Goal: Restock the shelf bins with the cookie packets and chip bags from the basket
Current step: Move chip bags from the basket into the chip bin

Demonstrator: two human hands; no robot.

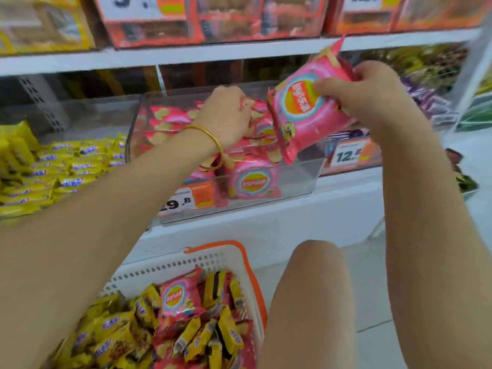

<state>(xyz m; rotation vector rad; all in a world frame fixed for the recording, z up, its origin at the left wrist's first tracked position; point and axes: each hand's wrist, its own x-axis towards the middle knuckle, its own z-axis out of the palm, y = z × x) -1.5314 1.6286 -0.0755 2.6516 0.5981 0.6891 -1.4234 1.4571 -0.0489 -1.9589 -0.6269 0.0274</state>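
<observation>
Currently right hand [364, 94] pinches a pink Lay's chip bag [306, 107] by its edge, thumb on the front, fingers behind. The bag hangs tilted left of and below the grip, lower corner over the clear bin [303, 179]. Left hand [226, 115], gold bangle [210, 137] at the wrist, sits left of the grip, down on the stocked chip bags [250, 182] in that bin; its fingers are hidden, so I can't tell its hold. Well below the grip: white basket [247, 265] with yellow cookie packets [119, 328] and one more chip bag [181, 296].
</observation>
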